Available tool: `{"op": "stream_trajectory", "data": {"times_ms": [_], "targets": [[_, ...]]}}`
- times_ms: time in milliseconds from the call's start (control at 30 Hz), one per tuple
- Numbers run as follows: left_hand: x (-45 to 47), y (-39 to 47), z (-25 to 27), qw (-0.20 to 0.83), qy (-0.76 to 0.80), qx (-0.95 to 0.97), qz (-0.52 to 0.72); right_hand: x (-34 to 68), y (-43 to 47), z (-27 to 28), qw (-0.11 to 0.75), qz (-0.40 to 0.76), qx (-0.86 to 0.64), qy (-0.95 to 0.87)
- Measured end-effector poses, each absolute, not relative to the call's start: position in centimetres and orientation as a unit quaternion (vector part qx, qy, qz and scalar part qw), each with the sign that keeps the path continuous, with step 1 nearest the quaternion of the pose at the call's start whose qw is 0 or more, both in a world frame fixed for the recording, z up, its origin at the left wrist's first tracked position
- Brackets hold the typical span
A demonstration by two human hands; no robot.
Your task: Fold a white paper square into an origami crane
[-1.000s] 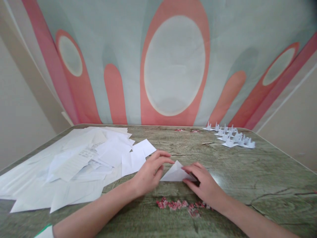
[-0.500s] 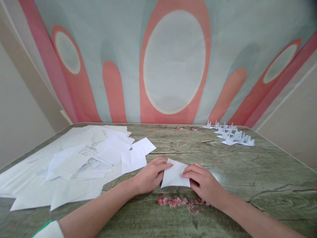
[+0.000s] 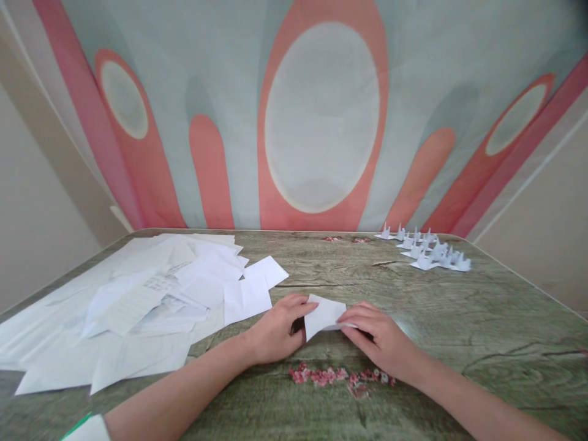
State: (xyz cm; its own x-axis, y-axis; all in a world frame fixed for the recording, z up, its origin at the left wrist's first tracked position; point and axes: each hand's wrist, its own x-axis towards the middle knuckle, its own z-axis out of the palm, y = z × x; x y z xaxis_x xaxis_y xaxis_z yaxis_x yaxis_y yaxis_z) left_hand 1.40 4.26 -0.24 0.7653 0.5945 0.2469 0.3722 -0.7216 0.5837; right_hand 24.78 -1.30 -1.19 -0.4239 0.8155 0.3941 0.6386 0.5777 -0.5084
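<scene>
Between my two hands is a small white sheet of paper (image 3: 325, 313), its near edge bent upward above the table. My left hand (image 3: 281, 327) grips its left side, thumb below and fingers over the top. My right hand (image 3: 374, 334) pinches the right part, where the lifted near edge meets the fingers. The underside of the paper is hidden. Just beyond my left hand lie two white paper squares (image 3: 248, 297), one overlapping the other.
A spread heap of white papers (image 3: 138, 306), some printed, covers the left of the wooden-patterned table (image 3: 459, 318). Several folded paper cranes (image 3: 425, 250) stand in rows at the far right. A painted wall panel (image 3: 321, 122) rises behind the table's back edge.
The sheet lay nearly flat with its near edge down; now that edge is curled up and the sheet looks shorter. My right fingers have closed on the lifted part.
</scene>
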Motion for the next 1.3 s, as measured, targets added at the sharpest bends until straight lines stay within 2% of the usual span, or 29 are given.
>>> {"op": "stream_trajectory", "data": {"times_ms": [233,567,700,867,1067,1300], "targets": [[2.0,3.8,0.1,0.407,0.347,0.801,0.271,24.7,-0.9,-1.1,0.334,0.254,-0.473,-0.775],[3.2,3.2,-0.1,0.538,0.407,0.643,0.362,24.6,-1.0,-1.2,0.33,0.274,-0.48,-0.765],[3.2,3.5,-0.5,0.559,0.42,0.606,0.379,24.4,-1.2,-1.3,0.35,0.274,-0.487,-0.752],[3.3,3.4,-0.8,0.578,0.385,0.604,0.391,24.5,-1.1,-0.9,0.408,0.212,-0.532,-0.711],[3.5,3.1,-0.9,0.619,0.341,0.584,0.398,24.3,-1.2,-0.3,0.403,0.254,-0.481,-0.736],[3.5,3.2,-1.1,0.625,0.366,0.565,0.395,23.3,-1.5,-0.2,0.426,0.27,-0.464,-0.728]]}}
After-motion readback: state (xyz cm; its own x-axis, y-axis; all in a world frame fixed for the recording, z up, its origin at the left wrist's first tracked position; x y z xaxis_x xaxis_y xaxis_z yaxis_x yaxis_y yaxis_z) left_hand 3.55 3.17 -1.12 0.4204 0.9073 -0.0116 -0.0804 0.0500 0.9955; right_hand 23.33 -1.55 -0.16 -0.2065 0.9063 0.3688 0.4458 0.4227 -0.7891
